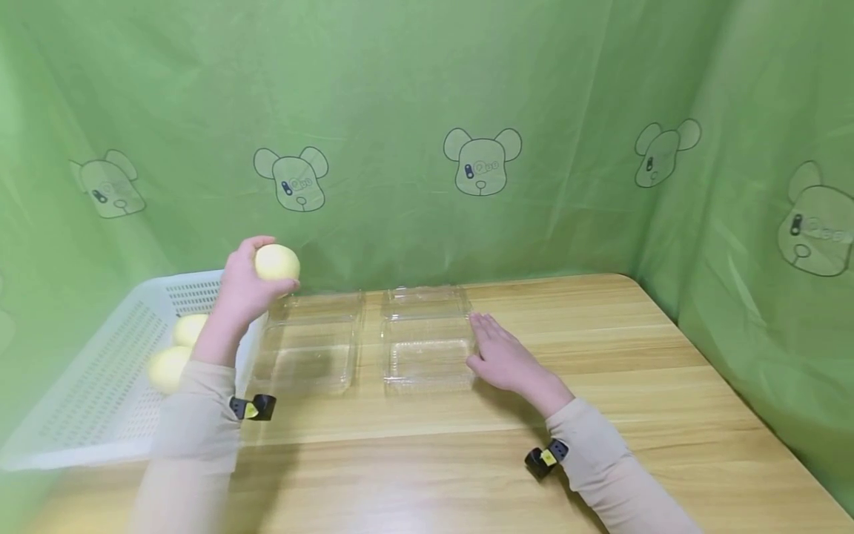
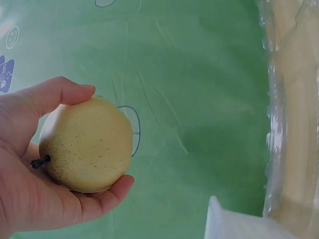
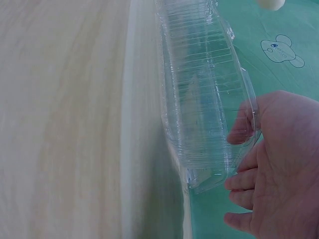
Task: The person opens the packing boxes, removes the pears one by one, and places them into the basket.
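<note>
My left hand (image 1: 248,282) grips a round yellow pear (image 1: 277,262) above the back of the table. In the left wrist view the pear (image 2: 89,144) has brown specks and a dark stem, with thumb and fingers on opposite sides. Two clear plastic boxes with raised lids stand side by side, the left box (image 1: 307,356) below the held pear. Against the right edge of the right box (image 1: 430,363) rests my right hand (image 1: 503,360), its fingers fairly straight. In the right wrist view the thumb overlaps the rim of the clear box (image 3: 199,109).
A white perforated basket (image 1: 87,378) stands on the left, with more pears (image 1: 170,368) visible in it, partly behind the left arm. The wooden table (image 1: 600,341) extends right and forward. Green curtain (image 1: 387,89) hangs behind and along both sides.
</note>
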`<state>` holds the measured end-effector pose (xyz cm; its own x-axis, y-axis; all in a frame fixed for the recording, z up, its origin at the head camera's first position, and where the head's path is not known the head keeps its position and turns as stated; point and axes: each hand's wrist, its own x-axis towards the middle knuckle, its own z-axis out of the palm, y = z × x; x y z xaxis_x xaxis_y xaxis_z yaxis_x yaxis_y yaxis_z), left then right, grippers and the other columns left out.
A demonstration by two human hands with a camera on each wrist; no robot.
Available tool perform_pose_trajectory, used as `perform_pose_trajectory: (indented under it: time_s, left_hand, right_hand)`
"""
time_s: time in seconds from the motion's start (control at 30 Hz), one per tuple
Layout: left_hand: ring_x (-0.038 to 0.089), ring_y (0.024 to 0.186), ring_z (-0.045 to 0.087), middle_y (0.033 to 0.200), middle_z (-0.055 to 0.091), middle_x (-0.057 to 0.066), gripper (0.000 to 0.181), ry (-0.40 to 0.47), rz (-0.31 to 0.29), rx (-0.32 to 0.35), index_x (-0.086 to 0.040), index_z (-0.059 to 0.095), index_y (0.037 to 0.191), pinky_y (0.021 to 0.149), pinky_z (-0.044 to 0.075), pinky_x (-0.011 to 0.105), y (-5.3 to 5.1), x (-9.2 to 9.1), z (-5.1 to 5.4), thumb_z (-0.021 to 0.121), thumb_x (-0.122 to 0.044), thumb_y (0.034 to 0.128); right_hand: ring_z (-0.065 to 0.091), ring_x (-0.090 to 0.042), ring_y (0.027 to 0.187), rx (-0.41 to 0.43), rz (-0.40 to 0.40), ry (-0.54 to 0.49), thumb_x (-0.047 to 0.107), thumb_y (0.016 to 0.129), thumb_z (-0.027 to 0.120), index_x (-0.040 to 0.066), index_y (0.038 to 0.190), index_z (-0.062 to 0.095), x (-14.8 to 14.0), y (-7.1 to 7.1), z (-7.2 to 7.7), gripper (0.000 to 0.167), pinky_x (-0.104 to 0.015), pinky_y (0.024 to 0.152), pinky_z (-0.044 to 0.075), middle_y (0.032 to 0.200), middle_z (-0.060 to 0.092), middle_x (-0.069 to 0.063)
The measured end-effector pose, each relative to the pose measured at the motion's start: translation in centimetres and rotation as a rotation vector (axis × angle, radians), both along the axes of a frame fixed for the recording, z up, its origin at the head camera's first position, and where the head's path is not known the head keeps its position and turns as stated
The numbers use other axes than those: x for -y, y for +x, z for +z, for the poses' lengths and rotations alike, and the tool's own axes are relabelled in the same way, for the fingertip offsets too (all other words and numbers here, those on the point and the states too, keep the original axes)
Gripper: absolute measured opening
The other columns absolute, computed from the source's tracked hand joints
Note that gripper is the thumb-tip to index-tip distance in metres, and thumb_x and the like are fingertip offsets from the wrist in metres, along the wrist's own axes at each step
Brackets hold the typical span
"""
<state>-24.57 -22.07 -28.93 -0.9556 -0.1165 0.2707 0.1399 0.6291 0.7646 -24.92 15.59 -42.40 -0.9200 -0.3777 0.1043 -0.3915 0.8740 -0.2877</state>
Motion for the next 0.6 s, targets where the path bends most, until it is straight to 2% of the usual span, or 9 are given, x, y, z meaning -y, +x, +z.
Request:
perform_pose_trajectory:
  time_s: [0.37, 0.6]
  left_hand:
    - [0.048, 0.122, 0.04, 0.142, 0.036, 0.033, 0.087, -0.085, 0.057, 0.004, -0.007, 0.031, 0.149, 0.098, 0.041, 0.068, 0.3, 2.3, 1.4, 0.075, -0.012, 0.0744]
    - [0.05, 0.123, 0.038, 0.143, 0.033, 0.034, 0.086, -0.126, 0.052, 0.03, -0.007, 0.029, 0.15, 0.096, 0.041, 0.07, 0.5, 3.0, 1.9, 0.074, -0.016, 0.0773]
  right_hand:
    - [0.015, -0.042, 0.149, 0.015, 0.001, 0.004, 0.027, 0.095, 0.048, -0.01, 0.15, 0.016, 0.2, 0.1, 0.2, 0.074, -0.05, 0.123, 0.017, 0.159, 0.016, -0.027]
    - [0.016, -0.041, 0.149, 0.008, -0.008, 0.012, 0.028, 0.094, 0.049, -0.01, 0.15, 0.017, 0.1, 0.1, 0.1, 0.075, -0.05, 0.123, 0.017, 0.159, 0.017, -0.026]
